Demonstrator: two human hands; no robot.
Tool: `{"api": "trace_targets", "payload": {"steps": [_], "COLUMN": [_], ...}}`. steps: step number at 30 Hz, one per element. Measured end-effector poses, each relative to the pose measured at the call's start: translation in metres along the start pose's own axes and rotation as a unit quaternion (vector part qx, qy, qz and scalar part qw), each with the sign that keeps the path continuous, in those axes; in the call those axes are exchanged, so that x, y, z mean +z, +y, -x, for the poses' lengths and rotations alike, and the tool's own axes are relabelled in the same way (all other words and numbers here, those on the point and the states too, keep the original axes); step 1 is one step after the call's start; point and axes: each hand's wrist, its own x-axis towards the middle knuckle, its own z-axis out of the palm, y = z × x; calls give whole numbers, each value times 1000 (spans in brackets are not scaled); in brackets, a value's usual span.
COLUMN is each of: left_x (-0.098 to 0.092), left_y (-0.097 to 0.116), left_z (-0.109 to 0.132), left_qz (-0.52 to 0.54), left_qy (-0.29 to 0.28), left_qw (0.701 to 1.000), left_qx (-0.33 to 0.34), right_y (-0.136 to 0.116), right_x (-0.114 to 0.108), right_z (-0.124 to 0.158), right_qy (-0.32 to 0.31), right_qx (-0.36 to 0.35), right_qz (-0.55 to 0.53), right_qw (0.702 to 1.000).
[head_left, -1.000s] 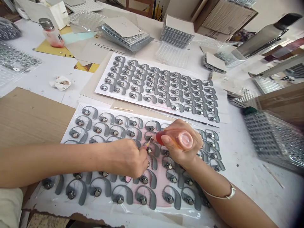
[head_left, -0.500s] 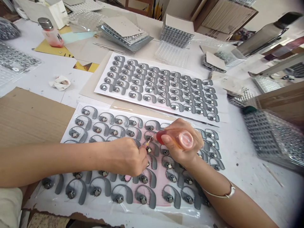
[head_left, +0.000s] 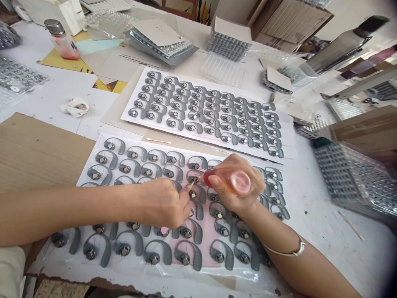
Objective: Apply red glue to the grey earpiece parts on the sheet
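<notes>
My left hand (head_left: 161, 203) is closed around a thin yellowish stick (head_left: 192, 184), whose tip reaches a grey ear-hook earphone part (head_left: 194, 178). My right hand (head_left: 240, 182) grips a small squeeze bottle (head_left: 241, 182) of orange-red liquid. The bottle lies tilted in the fingers, its base towards me and its red nozzle end pointing at the same part. Rows of these hook-shaped parts, each with a round metal piece and fine wires, lie on a white sheet (head_left: 118, 271) under both hands. Some of them are hidden beneath my hands and forearms.
Behind lies a second sheet (head_left: 130, 118) of similar parts. A cotton swab (head_left: 159, 141) rests between the sheets. At the back left stand a pump-top bottle (head_left: 62, 41) and a crumpled tissue (head_left: 76, 107). Packed clear trays (head_left: 347, 178) sit at right, with a steel flask (head_left: 341, 47) behind.
The whole view has shifted slightly, so things appear a little further left. Both hands keep nearly the same position and grip over the same part.
</notes>
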Motion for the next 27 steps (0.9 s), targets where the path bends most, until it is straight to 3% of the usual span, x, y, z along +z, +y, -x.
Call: {"api": "trace_targets", "payload": {"steps": [9,13,18,23,27], "left_x": [-4,-3,-2,-1,-1], "left_y": [-3,-4,-3,-3,-3], "left_z": [-2,0,2,2,2], "left_qz": [13,17,15,-1,13], "left_qy": [-14,-22,-16,-19,-24], "left_qw": [1000,1000,1000,1000,1000], "left_qx": [5,2,4,10,6], "right_y": [-1,-1,17,47,42], "right_x": [0,-5,-32,-74,-93], "right_z": [-1,-14,-50,-74,-62], "right_qy": [-9,18,43,35,4], "right_qx": [10,83,285,336,351], "right_qz": [15,-53,-145,-192,-195], "right_qw": [1000,995,947,922,916]}}
